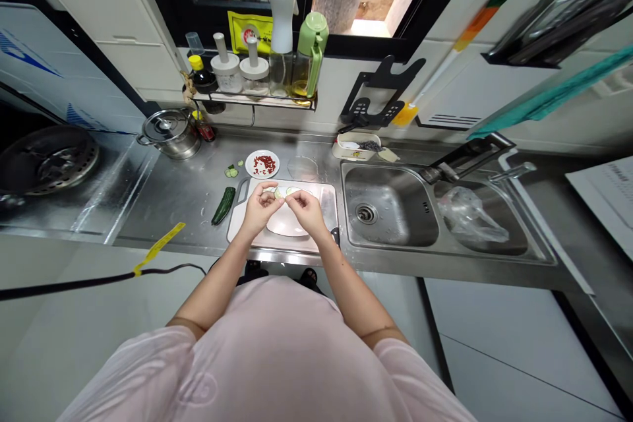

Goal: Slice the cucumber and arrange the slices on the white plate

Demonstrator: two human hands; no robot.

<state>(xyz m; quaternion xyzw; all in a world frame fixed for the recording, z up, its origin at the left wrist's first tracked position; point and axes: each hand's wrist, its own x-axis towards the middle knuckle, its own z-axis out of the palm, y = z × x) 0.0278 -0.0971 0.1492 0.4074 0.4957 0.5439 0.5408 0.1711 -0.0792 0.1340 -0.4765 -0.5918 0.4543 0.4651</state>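
My left hand (260,208) and my right hand (306,211) hover close together over a white cutting board (319,201), their fingertips pinching thin pale cucumber slices (279,192). A pale pink plate (287,224) lies on the board beneath my hands. Left of the board, a dark green cucumber half (223,206) rests on the steel counter, with a few small cucumber pieces (230,172) beyond it. Farther back is a small white plate (262,163) holding red pieces.
A lidded steel pot (168,134) stands at the back left, beside a gas burner (49,161). To the right is a steel double sink (390,208) with a plastic bag (469,214) in one basin. Bottles and jars stand on a wall shelf (252,100).
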